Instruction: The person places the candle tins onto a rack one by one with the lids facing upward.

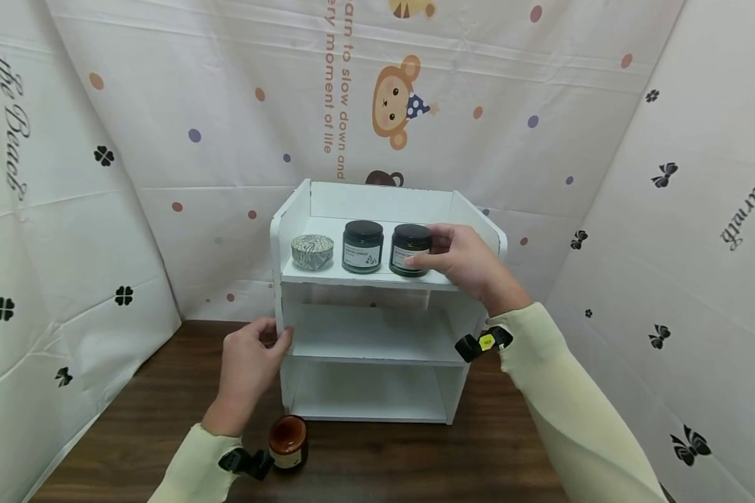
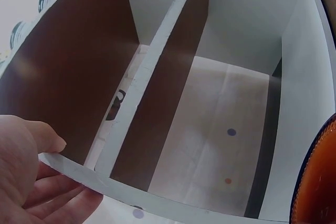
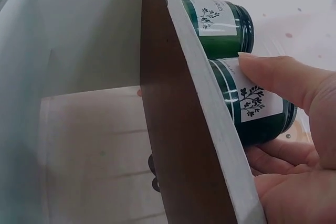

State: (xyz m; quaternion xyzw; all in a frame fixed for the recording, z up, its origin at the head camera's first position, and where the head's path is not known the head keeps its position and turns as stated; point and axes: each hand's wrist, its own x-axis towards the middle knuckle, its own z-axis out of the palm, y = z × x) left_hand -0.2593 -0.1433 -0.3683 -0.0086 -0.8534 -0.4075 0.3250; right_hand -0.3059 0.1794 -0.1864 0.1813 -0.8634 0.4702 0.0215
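Note:
A white three-tier shelf stands on the table. My right hand grips a dark green candle jar on its top tier, thumb over the white label and fingers behind the glass. Just left of it stands a second green candle jar, also black-lidded. A round patterned tin sits at the left end of that tier. My left hand holds the shelf's left side panel, thumb on one face and fingers on the other.
An amber glass jar stands on the dark wooden table, by the left wrist and in front of the shelf's lower left corner. Printed white cloth hangs behind the shelf and along both sides.

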